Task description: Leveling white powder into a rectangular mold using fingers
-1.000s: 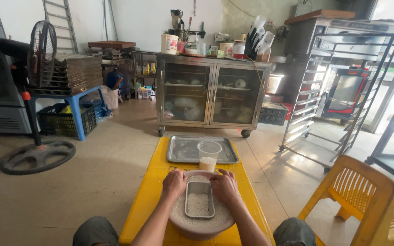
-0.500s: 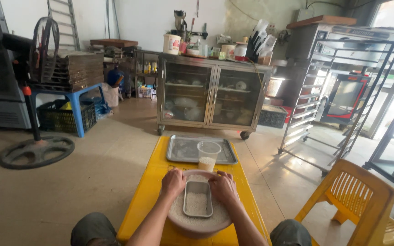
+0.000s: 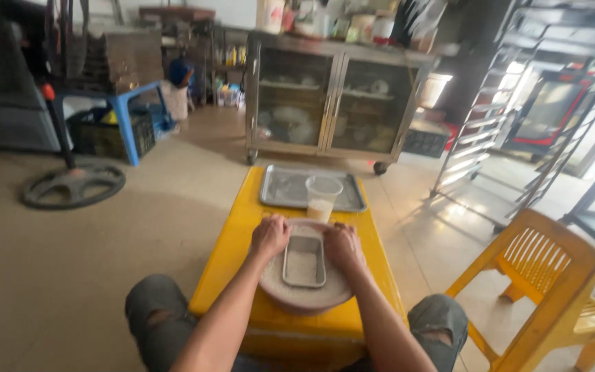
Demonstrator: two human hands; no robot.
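Observation:
A small rectangular metal tin point(image 3: 304, 260) with white grains in it sits on a round pale plate point(image 3: 306, 295) on a low yellow table point(image 3: 242, 227). My left hand point(image 3: 270, 235) rests against the tin's left side and my right hand point(image 3: 343, 245) against its right side, fingers curled around it. Just beyond the tin stands a clear plastic cup point(image 3: 324, 198) with some white contents at the bottom. Behind the cup lies a flat metal tray point(image 3: 285, 187). My knees show at either side of the table's near end.
A yellow plastic chair point(image 3: 549, 282) stands to the right. A glass-fronted metal cabinet point(image 3: 335, 103) on wheels is ahead, a wire rack trolley point(image 3: 504, 117) to its right. A fan base point(image 3: 74, 184) and a blue stool point(image 3: 122, 110) with a crate are at left.
Both hands stay at the tin's sides. The view has tipped downward and moved slightly closer, so the table and plate fill more of the frame.

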